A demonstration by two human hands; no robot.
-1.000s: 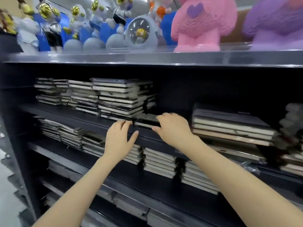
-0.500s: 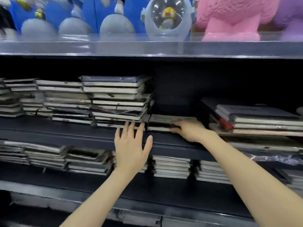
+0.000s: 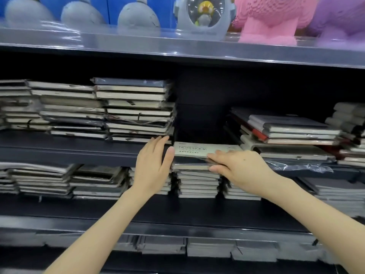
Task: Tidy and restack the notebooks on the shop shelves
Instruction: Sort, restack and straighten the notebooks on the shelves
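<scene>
Even overhead shop light, bright on the toys (image 3: 266, 18) and streaking glare along the glossy top shelf (image 3: 138, 42), leaves the recess behind the notebook stacks (image 3: 134, 107) in deep shadow; wide-angle bowing and soft blur grow towards the frame edges.

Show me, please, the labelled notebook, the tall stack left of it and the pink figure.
Labelled notebook (image 3: 197, 150): head view, pale printed band.
Tall stack (image 3: 136, 111): head view, page edges.
Pink figure (image 3: 266, 32): head view, base.
</scene>
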